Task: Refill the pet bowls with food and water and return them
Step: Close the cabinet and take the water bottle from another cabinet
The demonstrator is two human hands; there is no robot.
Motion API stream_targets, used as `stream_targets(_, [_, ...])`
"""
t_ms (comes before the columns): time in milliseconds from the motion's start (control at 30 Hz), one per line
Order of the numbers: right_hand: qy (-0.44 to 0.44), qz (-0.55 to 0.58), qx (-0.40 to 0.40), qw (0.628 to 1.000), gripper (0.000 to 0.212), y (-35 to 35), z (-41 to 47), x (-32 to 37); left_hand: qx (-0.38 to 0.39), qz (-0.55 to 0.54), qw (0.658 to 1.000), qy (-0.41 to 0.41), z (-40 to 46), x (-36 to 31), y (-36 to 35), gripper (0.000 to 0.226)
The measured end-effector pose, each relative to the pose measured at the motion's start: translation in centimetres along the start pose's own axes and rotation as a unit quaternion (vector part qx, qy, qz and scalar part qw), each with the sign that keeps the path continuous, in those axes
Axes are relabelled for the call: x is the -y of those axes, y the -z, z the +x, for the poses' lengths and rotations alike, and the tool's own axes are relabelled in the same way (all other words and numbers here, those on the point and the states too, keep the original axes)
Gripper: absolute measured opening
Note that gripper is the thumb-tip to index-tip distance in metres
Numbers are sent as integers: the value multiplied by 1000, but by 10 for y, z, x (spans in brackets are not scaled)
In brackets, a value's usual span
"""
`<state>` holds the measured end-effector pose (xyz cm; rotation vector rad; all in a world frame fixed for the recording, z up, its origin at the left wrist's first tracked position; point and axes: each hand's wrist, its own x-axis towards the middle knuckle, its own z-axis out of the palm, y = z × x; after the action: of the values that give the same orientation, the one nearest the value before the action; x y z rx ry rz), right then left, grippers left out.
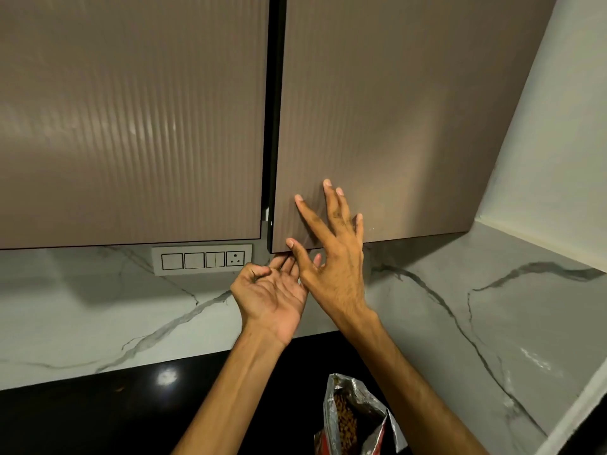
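- Hands raised to wall cupboards above a black counter [98, 418]; both forearms bare.
- Right hand [331, 257]: fingers spread wide, palm toward the front of the right cupboard door [394, 119], near its lower left corner. Fingertips lie on or just off the ribbed face; contact cannot be told for certain. Thumb sits at the door's bottom edge.
- Left hand [269, 293]: palm up, below the same corner. Fingers reach up to the underside of the door edge, partly hidden behind the right hand; thumb curled in over the palm. Nothing held in it that can be seen.
- Right cupboard door stands slightly ajar: its dark left edge projects forward of the left cupboard door [131, 119], which is flush and closed. Both doors brown, fine vertical ribbing.
- Switch panel [202, 259] on the marble backsplash [82, 310] just under the left door, to the left of the hands; four plates, the rightmost a socket.
- Pet food bag [353, 418] on the counter at the bottom of view, between the forearms, nearer the right one. Top open, foil lining showing, brown kibble visible inside, red print on the lower outside.
- Pet bowls out of view.
- White wall [542, 142] at right, meeting a marble side panel.
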<state>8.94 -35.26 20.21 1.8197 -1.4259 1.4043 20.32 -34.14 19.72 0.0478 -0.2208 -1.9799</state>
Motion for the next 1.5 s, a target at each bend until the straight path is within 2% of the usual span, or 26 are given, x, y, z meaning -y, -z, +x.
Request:
stream_targets(167, [-1, -10, -10, 1000, 64, -12, 4, -3, 0, 5, 1000, -2, 4, -5, -4, 79])
stream_targets(500, [9, -27, -26, 999, 64, -31, 11, -9, 10, 6, 1000, 11, 19, -12, -1, 63])
stream_targets(600, [10, -28, -34, 999, 64, -36, 13, -11, 20, 2, 1000, 10, 21, -13, -1, 65])
stream_targets(733, [13, -34, -38, 999, 64, -42, 15, -13, 14, -2, 1000, 11, 26, -15, -1, 52])
stream_targets(867, [11, -36, -39, 999, 65, -48, 17, -16, 21, -21, 999, 10, 29, -16, -1, 61])
stream_targets(1067, [13, -35, -43, 998, 65, -51, 17, -18, 23, -16, 1000, 7, 33, -16, -1, 59])
stream_targets(1267, [10, -29, -43, 999, 66, -51, 16, -18, 22, 4, 1000, 7, 36, -15, 3, 34])
stream_targets(1500, [12, -18, -42, 999, 64, -48, 16, -17, 32, 28, 999, -2, 37, -19, 13, 23])
